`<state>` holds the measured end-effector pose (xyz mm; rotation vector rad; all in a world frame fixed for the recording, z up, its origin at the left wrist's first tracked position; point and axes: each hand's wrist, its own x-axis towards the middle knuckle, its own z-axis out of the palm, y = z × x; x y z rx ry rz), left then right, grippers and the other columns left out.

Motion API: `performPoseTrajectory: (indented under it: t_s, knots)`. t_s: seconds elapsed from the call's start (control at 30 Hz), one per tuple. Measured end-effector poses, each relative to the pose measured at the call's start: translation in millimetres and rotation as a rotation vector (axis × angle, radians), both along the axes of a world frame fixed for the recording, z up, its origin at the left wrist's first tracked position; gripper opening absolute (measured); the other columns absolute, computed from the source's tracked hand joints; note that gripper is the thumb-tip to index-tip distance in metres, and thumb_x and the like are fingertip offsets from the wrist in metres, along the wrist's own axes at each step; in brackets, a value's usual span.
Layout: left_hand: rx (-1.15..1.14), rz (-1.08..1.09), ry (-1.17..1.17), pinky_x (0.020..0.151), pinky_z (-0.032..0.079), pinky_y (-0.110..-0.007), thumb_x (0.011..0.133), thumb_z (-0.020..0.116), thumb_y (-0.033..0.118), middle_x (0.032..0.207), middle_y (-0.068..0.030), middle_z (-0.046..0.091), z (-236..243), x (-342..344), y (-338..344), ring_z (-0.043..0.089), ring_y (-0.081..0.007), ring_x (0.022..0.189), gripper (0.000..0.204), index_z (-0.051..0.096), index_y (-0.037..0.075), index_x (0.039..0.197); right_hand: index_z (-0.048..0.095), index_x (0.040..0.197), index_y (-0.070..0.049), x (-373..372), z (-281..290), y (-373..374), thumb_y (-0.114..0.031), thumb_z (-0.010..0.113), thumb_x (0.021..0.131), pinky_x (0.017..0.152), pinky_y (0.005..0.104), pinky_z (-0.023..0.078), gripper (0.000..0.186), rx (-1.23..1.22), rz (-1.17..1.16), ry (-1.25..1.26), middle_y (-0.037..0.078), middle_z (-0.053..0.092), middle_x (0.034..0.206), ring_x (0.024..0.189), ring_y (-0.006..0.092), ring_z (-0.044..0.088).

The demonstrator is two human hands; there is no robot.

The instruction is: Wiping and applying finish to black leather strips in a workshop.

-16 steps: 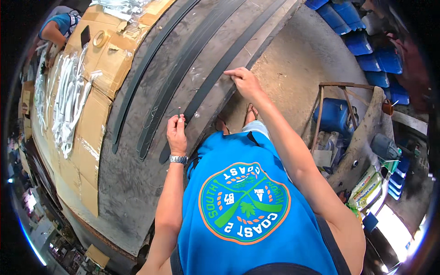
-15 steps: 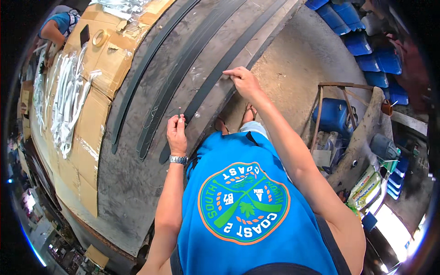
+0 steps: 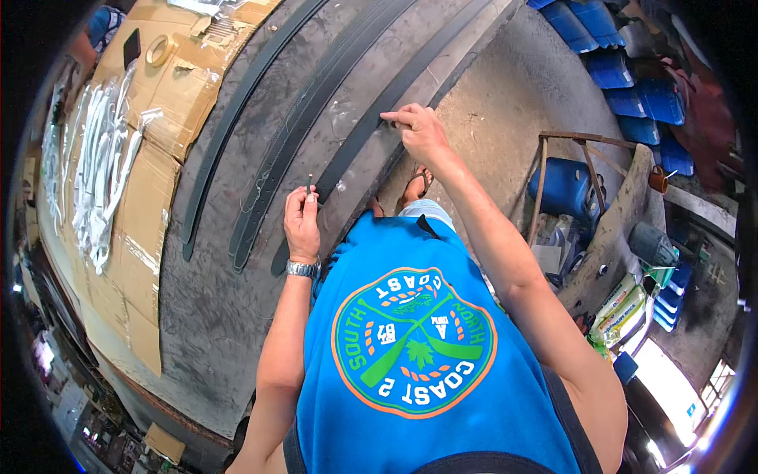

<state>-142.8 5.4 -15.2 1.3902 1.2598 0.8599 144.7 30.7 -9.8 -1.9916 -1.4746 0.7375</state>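
Observation:
My left hand (image 3: 302, 227), with a metal watch on its wrist, is closed in a pinch over the near end of the closest black belt strip (image 3: 349, 158). A tiny thing stands up at its fingertips, too small to name. Farther along the same strip, my right hand (image 3: 421, 133) holds its thumb and forefinger together, the forefinger stretched over the strip's edge. What it pinches, if anything, cannot be made out. More dark strips lie to the left: a stitched middle strip (image 3: 272, 172) with loose threads on it, and an outer strip (image 3: 212, 162).
The strips lie on a worn grey tabletop (image 3: 213, 332). At left, cardboard (image 3: 150, 189) bears white straps in plastic (image 3: 99, 182), a tape roll (image 3: 159, 50) and a dark phone (image 3: 131, 47). Another person (image 3: 99, 31) is at the far left. Blue containers (image 3: 564, 189) stand at right.
My view has shifted slightly, so the tabletop and strips sit a little farther left. Both hands keep nearly the same places and grips; one foot shows more.

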Motion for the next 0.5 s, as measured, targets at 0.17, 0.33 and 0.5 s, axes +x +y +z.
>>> performPoseTrajectory:
  t_s: [0.17,0.33,0.5]
  knots:
    - [0.015,0.032,-0.018,0.091,0.042,-0.032,0.092,0.052,0.011,0.105,-0.0114,0.059,0.5,0.3,-1.1,0.054,-0.0215,0.103,0.014,0.059,-0.002,0.092,0.071,0.101,-0.028,-8.2,6.5,-5.2,-0.006,0.052,0.077,0.087,0.0373,0.042,0.038,-0.031,0.077,-0.143,0.000,0.061,0.100,0.099,0.0249,0.053]
    - [0.023,0.024,-0.018,0.091,0.042,-0.032,0.092,0.052,0.010,0.107,-0.0117,0.058,3.1,-0.4,-0.6,0.053,-0.0204,0.104,0.014,0.059,-0.002,0.092,0.072,0.101,-0.026,-2.8,-0.1,-4.2,-0.006,0.051,0.080,0.082,0.0378,0.044,0.036,0.080,0.033,-0.143,0.001,0.061,0.095,0.093,0.0244,0.056]
    - [0.016,0.023,-0.033,0.091,0.042,-0.031,0.093,0.052,0.010,0.106,-0.0114,0.057,2.3,0.2,0.3,0.054,-0.0201,0.104,0.014,0.059,-0.002,0.092,0.071,0.101,-0.030,4.5,-4.9,1.5,-0.007,0.052,0.078,0.084,0.0396,0.042,0.037,0.036,-0.031,-0.066,-0.001,0.061,0.098,0.097,0.0236,0.055]
